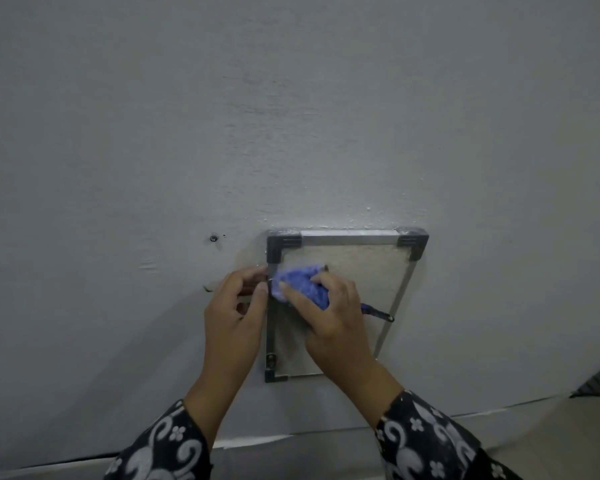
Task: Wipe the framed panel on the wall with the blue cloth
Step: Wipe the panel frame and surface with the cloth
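Framed panel (pixel 357 271) hung low on the grey wall (pixel 291 116), long axis vertical, metal edges, dark corner caps. Lower right corner hidden behind the right hand (pixel 329 306), which pressed a bunched blue cloth (pixel 300 282) (fuzzy) to the upper left. Left hand (pixel 234 303) curled, fingertips on the left edge.

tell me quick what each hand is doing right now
Left hand: closed on the left edge of the framed panel.
Right hand: closed on the blue cloth, pressing it to the panel.
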